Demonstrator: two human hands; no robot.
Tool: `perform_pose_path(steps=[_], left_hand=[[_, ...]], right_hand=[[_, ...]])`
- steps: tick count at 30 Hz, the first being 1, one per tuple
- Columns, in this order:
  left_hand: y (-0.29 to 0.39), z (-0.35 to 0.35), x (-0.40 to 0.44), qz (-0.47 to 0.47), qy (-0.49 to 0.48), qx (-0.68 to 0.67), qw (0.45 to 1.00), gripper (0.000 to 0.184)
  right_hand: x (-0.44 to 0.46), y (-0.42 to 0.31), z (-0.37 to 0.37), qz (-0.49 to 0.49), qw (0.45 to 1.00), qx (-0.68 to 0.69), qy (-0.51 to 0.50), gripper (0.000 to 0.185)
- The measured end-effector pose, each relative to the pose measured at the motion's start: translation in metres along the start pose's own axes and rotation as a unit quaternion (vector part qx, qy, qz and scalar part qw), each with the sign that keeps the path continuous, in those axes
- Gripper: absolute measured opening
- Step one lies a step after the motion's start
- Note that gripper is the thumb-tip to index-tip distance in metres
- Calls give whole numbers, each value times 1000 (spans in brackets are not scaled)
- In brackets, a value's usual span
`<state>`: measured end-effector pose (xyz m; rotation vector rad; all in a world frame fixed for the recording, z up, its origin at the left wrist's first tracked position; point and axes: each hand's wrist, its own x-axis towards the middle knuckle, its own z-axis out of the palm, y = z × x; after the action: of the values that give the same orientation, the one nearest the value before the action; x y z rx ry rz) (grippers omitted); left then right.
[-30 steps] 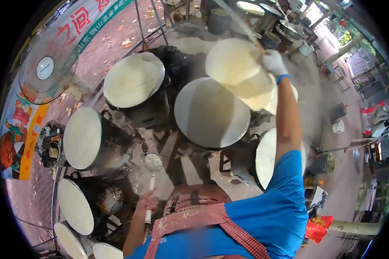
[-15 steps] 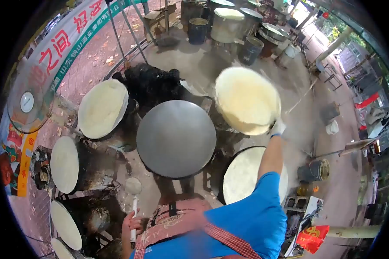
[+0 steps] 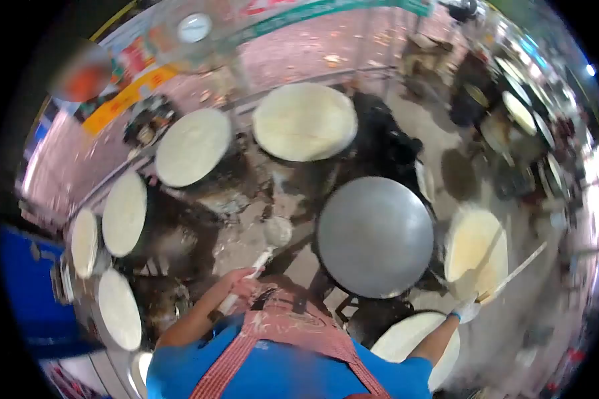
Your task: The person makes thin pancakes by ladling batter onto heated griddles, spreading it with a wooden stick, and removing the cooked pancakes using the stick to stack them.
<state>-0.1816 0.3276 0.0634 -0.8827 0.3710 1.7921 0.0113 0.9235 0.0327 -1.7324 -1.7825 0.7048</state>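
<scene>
My left hand (image 3: 241, 280) is closed round the white handle of a ladle (image 3: 277, 231), its round bowl out in front of my apron. My right hand (image 3: 467, 310), in a pale glove, is at the lower edge of a large thin flatbread (image 3: 476, 247). A long pale stick (image 3: 520, 268) runs from its fingers out to the upper right; the fingers look closed on its brownish end. Between my hands is a bare grey round griddle (image 3: 375, 237). My right forearm passes over another flatbread on a griddle (image 3: 412, 339).
Several griddles with pale flatbreads, among them one griddle (image 3: 305, 122), curve round my front and left. A black heap (image 3: 383, 136) sits behind the bare griddle. Pots and drums (image 3: 506, 133) stand at the far right. A blue panel (image 3: 30, 272) is at the left edge.
My view has swung left, so the griddles appear farther right. My right hand remains by the flatbread's edge, and a stick now shows there. My left hand still holds the ladle.
</scene>
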Motion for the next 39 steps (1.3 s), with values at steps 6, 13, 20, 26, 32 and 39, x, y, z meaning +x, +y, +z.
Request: perform_pose_path(steps=[6,13,20,26,32,39], left_hand=[[87,-45,-7,-31,-13,58,998,28],[193,-99,-23,-92,109,201,969,27],[231,-94,-62,-54,84,123,987,17],[250,-112,-50,-74,36,56,995,14],[228,-64,-38,-88,55,43,994,14],[164,-66,22,-139,-54,-68,986,32]], right_hand=[[-130,-131,172,-322,913,131,-213,28],[-362,-323,337,-649,683,-164,-293,30],[-374,-395,411,-713,559,-217,-363,23],[-270,-501,385,-606,752,-101,-239,20],[-100,-504,293,-334,896,247,-156,18],[48,-305,95,-173,926,334,22,19]])
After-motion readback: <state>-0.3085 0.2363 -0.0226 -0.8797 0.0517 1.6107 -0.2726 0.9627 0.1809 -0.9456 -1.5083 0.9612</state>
